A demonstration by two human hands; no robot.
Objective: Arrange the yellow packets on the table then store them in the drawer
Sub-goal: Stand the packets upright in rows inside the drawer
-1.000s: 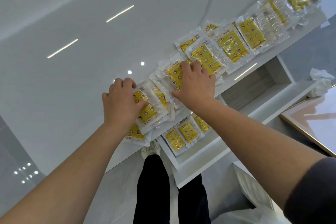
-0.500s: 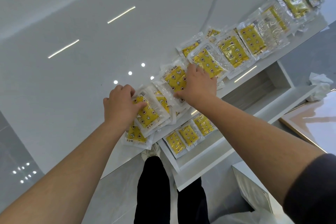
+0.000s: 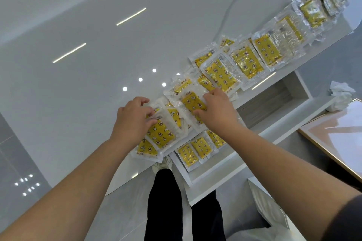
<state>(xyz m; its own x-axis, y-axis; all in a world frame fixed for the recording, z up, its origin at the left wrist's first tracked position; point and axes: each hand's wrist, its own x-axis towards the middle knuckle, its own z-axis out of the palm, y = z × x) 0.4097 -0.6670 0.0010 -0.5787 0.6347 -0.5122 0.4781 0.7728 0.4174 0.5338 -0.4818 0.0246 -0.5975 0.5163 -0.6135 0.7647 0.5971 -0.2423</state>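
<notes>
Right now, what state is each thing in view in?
left-hand grip: holds the near packet by its far end.
right-hand grip: pinches the middle packet.
packet row: overlapping, along the table edge.
drawer: open.
drawer packets: three visible, lying flat inside.
tissue: crumpled.

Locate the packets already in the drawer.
Head view, lower centre: three yellow packets lie side by side in the open drawer, below the right hand.
</notes>
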